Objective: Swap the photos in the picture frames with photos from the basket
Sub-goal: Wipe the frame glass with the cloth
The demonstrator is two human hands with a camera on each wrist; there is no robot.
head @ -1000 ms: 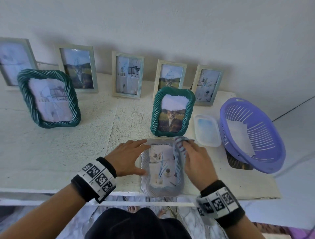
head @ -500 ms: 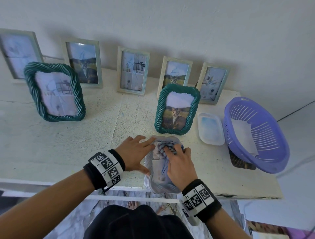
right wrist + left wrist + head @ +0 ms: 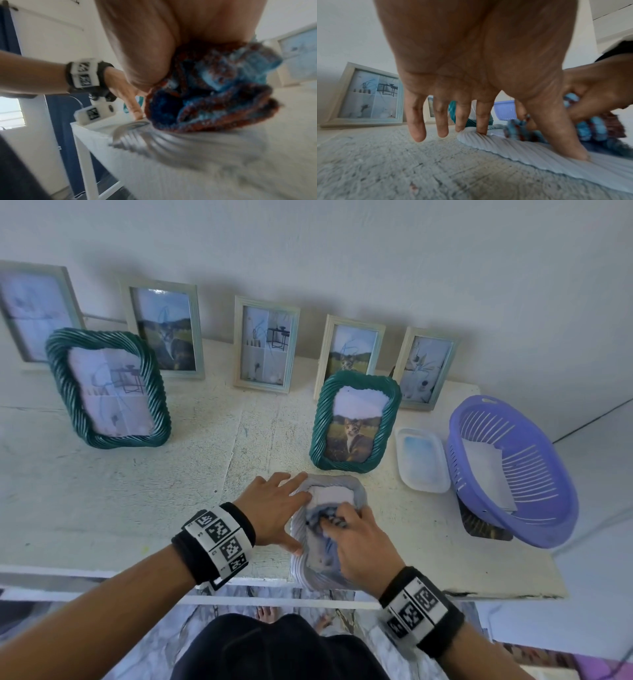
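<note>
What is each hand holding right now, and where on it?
Right hand grips a bunched blue-and-red cloth against the face of the flat-lying pale frame. Left hand holds nothing: straight fingers press on the frame's left rim.

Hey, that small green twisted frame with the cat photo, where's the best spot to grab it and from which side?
Probably grip the green cat frame by its two long side edges, coming from the front and above. It stands upright and leans back; the ropey ridged rim gives fingers purchase, and the clear lid crowds its lower right side.
</note>
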